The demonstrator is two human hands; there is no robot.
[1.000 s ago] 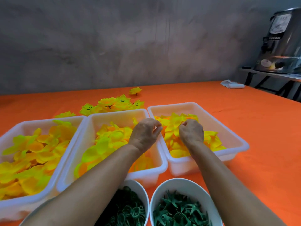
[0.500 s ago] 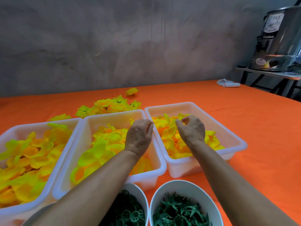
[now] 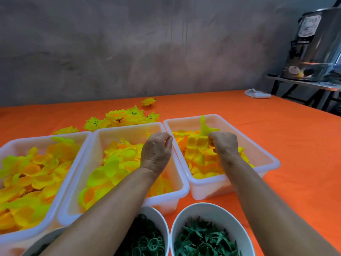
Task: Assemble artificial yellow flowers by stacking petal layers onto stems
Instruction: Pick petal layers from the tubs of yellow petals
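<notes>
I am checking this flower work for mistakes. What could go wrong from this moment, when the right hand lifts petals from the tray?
1. The right hand pinches a yellow fabric petal layer that touches others in the right white plastic tray; extra layers may lift together.
2. The left hand, curled over the tray rims, seems to hold something very thin; it could slip unnoticed into the petals.

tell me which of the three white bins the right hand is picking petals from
The rightmost bin, nearest the bare orange cloth. The right hand pinches a yellow petal layer lifted above its pile; the other two bins sit left of it.
</notes>
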